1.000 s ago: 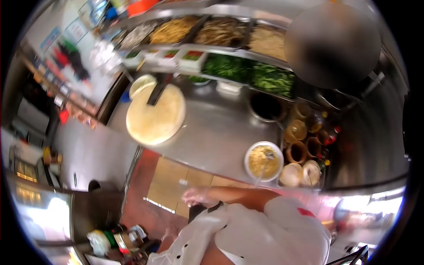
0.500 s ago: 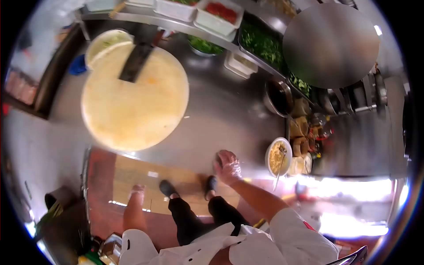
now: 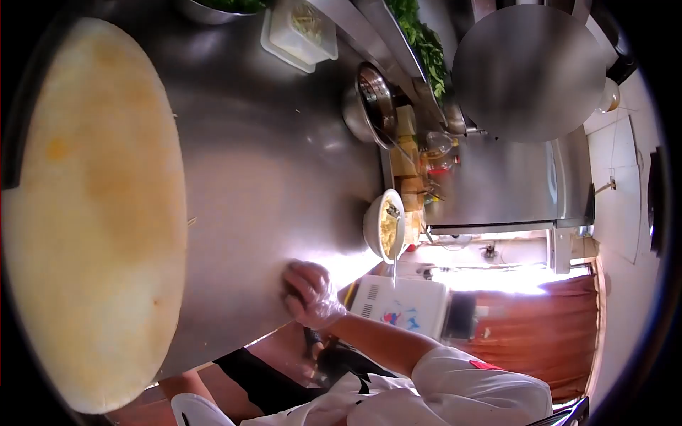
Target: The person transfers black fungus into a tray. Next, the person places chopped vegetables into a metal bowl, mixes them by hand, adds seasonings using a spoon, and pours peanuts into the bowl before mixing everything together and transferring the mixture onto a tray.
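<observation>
My left forearm [image 3: 186,385] disappears by the round board [image 3: 99,213], so I can't see that hand. My gloved right hand [image 3: 312,292] is at the near side of the metal counter [image 3: 249,177], fingers bent inward; blurred as they are, I can't tell whether they grip anything. Beyond them is the white bowl [image 3: 371,226], with yellow food [image 3: 387,234] and a spoon [image 3: 394,270] in it. Farther off are a metal bowl [image 3: 355,113], a white tub [image 3: 302,32] and leafy greens [image 3: 423,42].
</observation>
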Action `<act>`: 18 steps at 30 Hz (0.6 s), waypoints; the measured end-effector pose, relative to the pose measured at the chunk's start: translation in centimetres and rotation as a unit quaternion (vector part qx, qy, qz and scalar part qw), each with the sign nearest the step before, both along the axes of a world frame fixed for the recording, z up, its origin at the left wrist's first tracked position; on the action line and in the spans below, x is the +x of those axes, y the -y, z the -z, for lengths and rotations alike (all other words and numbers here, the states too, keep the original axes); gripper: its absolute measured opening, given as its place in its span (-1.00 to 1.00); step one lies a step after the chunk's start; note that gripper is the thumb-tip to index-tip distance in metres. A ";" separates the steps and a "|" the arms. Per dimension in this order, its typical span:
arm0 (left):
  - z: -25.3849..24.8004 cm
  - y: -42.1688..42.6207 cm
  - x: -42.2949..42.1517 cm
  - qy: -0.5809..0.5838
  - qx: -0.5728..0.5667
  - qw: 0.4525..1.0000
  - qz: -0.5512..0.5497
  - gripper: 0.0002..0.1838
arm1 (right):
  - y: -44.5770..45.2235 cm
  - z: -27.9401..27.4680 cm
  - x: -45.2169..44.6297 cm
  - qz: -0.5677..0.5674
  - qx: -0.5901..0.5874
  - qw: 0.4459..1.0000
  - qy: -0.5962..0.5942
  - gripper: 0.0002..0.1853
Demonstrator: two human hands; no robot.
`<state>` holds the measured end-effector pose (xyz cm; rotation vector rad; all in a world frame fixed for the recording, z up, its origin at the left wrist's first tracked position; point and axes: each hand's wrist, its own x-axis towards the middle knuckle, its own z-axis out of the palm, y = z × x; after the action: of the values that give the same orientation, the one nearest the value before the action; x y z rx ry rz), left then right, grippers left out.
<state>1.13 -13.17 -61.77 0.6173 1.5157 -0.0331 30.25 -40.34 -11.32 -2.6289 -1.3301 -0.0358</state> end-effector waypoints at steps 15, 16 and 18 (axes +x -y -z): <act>-8.9 3.7 -6.7 0.033 -0.037 0.989 -0.136 -0.79 | 0.6 -1.4 0.6 -0.008 0.040 0.998 -0.039 -0.39; -10.2 5.0 -8.8 0.009 -0.044 0.990 -0.135 -0.80 | 0.5 -1.8 0.5 0.007 0.029 0.998 -0.052 -0.40; -14.0 7.1 -14.0 -0.083 -0.042 0.987 -0.131 -0.85 | 0.6 -2.5 0.4 0.034 0.008 0.996 -0.080 -0.41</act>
<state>-12.90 -20.24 -47.81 0.3492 1.7371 0.0546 30.66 -40.94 -8.82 -2.6008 -1.1833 0.1498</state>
